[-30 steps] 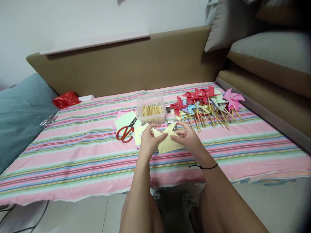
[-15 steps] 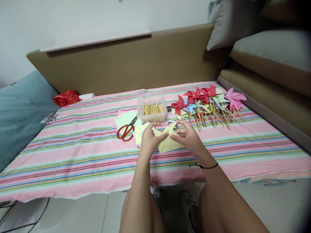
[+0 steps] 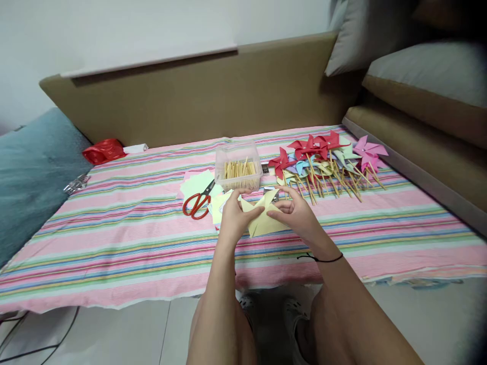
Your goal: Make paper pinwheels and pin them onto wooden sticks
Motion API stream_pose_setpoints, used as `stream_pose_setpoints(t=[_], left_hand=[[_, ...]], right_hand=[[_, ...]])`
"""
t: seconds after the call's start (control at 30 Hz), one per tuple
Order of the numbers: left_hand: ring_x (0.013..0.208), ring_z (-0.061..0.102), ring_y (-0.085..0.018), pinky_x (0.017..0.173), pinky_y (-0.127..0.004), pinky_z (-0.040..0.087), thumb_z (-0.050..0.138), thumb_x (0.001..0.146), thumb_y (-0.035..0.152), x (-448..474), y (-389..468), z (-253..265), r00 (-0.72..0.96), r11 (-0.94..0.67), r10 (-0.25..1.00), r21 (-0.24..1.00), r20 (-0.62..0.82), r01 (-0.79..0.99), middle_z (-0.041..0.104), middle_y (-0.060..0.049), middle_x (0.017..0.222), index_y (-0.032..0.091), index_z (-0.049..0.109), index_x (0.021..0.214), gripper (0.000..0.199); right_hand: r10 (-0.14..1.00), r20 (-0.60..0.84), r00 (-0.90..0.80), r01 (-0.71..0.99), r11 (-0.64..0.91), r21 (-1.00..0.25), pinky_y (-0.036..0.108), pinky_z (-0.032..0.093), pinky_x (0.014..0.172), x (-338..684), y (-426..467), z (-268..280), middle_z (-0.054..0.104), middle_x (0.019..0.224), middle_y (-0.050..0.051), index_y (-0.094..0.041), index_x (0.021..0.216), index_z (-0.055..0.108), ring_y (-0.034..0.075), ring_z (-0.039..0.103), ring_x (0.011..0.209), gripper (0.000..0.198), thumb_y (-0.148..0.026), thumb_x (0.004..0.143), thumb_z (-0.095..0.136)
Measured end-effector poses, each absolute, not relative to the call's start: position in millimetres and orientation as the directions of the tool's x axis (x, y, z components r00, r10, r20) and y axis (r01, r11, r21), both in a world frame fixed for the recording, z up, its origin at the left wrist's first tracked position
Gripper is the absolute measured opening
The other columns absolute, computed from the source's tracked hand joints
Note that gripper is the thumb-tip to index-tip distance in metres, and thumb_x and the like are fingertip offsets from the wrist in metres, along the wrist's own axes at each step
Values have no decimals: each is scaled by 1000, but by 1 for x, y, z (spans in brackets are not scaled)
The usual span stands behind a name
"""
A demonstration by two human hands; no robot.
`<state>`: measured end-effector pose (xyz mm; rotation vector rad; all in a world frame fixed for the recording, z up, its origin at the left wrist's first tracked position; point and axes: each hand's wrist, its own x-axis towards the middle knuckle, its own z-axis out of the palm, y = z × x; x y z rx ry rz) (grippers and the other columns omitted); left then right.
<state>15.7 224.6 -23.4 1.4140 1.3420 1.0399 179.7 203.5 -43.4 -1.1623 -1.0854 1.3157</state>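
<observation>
A pale yellow sheet of paper [image 3: 266, 227], cut and partly folded toward its middle, is held up between both hands. My left hand [image 3: 239, 215] pinches its left side, thumb pressed near the centre. My right hand [image 3: 292, 209] grips the right side, its thumb also by the centre and its fingers behind. Just left of my left hand lie yellow papers [image 3: 217, 208] and light green sheets [image 3: 196, 186], with red-handled scissors [image 3: 198, 204] on top. Behind the hands stands a clear plastic box [image 3: 238, 165] of thin wooden sticks [image 3: 240, 171].
Several finished paper pinwheels on sticks [image 3: 319, 157] lie in a heap at the right. A red plastic bag [image 3: 104, 151] and a silver packet [image 3: 76, 184] sit far left. The striped cloth [image 3: 125, 243] covers the seat before the brown backrest [image 3: 190, 96].
Both hands keep hold of the yellow paper, with almost no movement of the fingers. The view has shifted very slightly.
</observation>
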Motion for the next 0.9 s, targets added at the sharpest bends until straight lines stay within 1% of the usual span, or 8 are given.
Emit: stream_pose_setpoints(t=[0.2, 0.5, 0.7, 0.83, 0.9], left_hand=[[48, 49, -11, 46, -21, 32, 77, 60, 26, 16, 225, -22, 67, -32, 998, 952, 12, 306, 54, 6, 56, 19, 59, 100, 45], [50, 52, -13, 48, -22, 36, 78, 58, 24, 17, 225, -24, 62, -35, 998, 965, 20, 261, 56, 5, 58, 19, 59, 101, 47], [51, 55, -13, 48, -22, 39, 78, 58, 24, 18, 225, -24, 80, 3, 997, 983, -18, 184, 58, 5, 58, 19, 56, 102, 50], [49, 55, -12, 48, -22, 43, 78, 58, 25, 20, 223, -22, 127, 88, 987, 994, -96, 67, 58, 6, 58, 20, 49, 106, 56], [49, 56, -12, 48, -22, 44, 78, 58, 25, 22, 222, -21, 139, 109, 984, 994, -112, 31, 59, 6, 58, 20, 47, 106, 58]], right_hand=[[997, -74, -11, -121, -75, -990, 34, 54, 68, 180, 204, -46, 70, 73, 0, -24, 120, 42, 22, 70, 75, 69, -30, 62, 79], [996, -93, -6, -171, -93, -981, 34, 55, 67, 179, 204, -45, 73, 76, 1, -25, 115, 43, 21, 71, 71, 65, -28, 61, 78], [994, -111, 8, -167, -108, -980, 35, 55, 65, 179, 204, -44, 74, 77, 2, -25, 113, 44, 22, 71, 68, 63, -27, 60, 78], [991, -115, 64, -180, -102, -978, 34, 54, 63, 178, 204, -41, 73, 74, 2, -25, 111, 44, 21, 70, 64, 63, -27, 59, 79], [990, -119, 76, -189, -103, -977, 34, 54, 62, 178, 203, -40, 73, 73, 1, -25, 110, 44, 21, 70, 63, 63, -28, 58, 79]])
